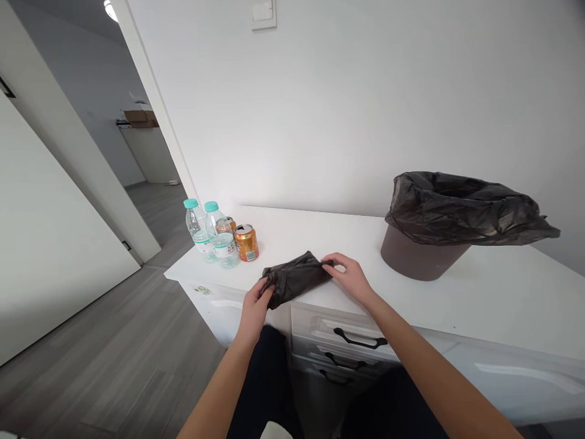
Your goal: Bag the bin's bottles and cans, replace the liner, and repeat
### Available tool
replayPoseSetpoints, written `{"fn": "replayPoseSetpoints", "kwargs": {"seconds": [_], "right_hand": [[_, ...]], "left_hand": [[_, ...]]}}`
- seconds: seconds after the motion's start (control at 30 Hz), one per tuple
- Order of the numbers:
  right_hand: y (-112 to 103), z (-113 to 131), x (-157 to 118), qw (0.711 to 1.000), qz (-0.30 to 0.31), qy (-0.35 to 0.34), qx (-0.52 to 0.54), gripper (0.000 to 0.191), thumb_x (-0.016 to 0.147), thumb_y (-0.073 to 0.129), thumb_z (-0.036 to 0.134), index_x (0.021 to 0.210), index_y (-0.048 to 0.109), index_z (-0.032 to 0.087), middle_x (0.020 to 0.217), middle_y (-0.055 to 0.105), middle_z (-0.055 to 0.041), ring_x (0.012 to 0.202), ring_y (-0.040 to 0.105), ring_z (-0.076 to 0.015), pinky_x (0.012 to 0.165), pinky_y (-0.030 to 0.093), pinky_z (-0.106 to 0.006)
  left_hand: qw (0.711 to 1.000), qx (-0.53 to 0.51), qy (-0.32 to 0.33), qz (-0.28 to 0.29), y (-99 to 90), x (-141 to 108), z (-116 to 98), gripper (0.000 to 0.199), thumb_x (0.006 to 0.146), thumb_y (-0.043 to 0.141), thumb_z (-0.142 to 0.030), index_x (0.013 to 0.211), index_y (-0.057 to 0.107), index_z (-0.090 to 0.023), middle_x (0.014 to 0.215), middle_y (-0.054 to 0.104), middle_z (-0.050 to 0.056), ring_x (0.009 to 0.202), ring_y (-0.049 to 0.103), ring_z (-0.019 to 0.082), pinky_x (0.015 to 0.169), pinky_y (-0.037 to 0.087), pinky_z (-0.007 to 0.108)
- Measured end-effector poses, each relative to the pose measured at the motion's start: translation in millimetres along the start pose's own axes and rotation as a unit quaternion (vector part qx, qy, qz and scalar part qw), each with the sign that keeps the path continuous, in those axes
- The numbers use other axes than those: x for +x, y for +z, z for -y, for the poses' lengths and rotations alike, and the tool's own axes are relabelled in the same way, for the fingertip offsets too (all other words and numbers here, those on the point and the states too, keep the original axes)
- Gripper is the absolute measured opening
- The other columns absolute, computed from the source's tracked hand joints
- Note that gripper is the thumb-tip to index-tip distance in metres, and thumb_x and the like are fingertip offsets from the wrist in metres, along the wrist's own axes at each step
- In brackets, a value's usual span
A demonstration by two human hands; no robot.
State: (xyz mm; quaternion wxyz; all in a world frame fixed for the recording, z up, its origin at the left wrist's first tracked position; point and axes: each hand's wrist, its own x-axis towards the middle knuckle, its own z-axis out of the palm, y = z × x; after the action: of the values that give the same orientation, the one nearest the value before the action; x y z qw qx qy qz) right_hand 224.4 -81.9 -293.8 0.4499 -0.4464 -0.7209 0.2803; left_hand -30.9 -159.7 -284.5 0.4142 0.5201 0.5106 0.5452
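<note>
A crumpled black plastic bag [299, 279], gathered into a long bundle, lies at the front edge of the white cabinet top [320, 231]. My left hand [256, 305] pinches its left end between thumb and fingers. At the bundle's right end, my right hand [346, 274] grips the plastic between thumb and forefinger. To the right stands a brown bin [415, 253] lined with a black bag [461, 210] that is folded over its rim. Left of the bundle are two clear bottles with teal caps, one in front [223, 241] and one behind [196, 225].
Beside the bottles stands an orange can [247, 242], with a second can partly hidden behind. White drawers with black handles [360, 338] are below the cabinet top. A white wall rises behind, with a switch [264, 13]. An open doorway is at the left.
</note>
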Motion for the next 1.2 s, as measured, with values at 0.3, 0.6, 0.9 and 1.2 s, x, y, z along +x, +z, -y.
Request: {"fn": "replayPoseSetpoints", "kwargs": {"seconds": [0.3, 0.6, 0.9, 1.2], "right_hand": [[48, 3, 68, 0.995, -0.048, 0.084, -0.034, 0.026, 0.082, 0.055, 0.034, 0.107, 0.062, 0.028, 0.09, 0.066, 0.0011, 0.079, 0.062, -0.0162, 0.071, 0.046, -0.03], [66, 11, 61, 0.983, -0.09, 0.048, -0.151, 0.027, 0.087, 0.048, 0.025, 0.109, 0.063, 0.024, 0.113, 0.065, -0.007, 0.111, 0.054, -0.0262, 0.095, 0.041, -0.043], [83, 24, 44, 0.95, 0.123, -0.113, -0.262, 0.047, 0.099, 0.027, 0.028, 0.135, 0.056, 0.017, 0.143, 0.053, -0.0036, 0.137, 0.04, -0.0193, 0.118, 0.026, -0.037], [86, 17, 51, 0.913, 0.188, -0.079, -0.353, 0.051, 0.101, 0.022, 0.04, 0.147, 0.04, 0.027, 0.153, 0.038, 0.0012, 0.147, 0.024, -0.0224, 0.121, 0.012, -0.051]], "left_hand": [[0.945, 0.303, 0.038, -0.115, -22.2, 28, -3, 0.043, 0.087, 0.05, -0.026, 0.13, 0.055, -0.022, 0.107, 0.064, 0.008, 0.091, 0.063, 0.022, 0.078, 0.05, 0.035], [0.82, 0.47, 0.321, -0.063, -0.1, 23, -37, 0.038, 0.091, 0.037, -0.01, 0.112, 0.065, -0.023, 0.113, 0.068, 0.007, 0.109, 0.061, 0.021, 0.099, 0.046, 0.039], [0.763, 0.619, 0.171, 0.078, 31.7, 52, 7, 0.047, 0.099, 0.031, -0.024, 0.14, 0.048, -0.006, 0.147, 0.048, 0.015, 0.137, 0.043, 0.025, 0.117, 0.03, 0.044], [0.769, 0.628, 0.107, 0.056, 25.0, 56, 19, 0.053, 0.101, 0.028, -0.036, 0.147, 0.041, -0.014, 0.154, 0.038, 0.007, 0.143, 0.033, 0.022, 0.119, 0.027, 0.043]]}}
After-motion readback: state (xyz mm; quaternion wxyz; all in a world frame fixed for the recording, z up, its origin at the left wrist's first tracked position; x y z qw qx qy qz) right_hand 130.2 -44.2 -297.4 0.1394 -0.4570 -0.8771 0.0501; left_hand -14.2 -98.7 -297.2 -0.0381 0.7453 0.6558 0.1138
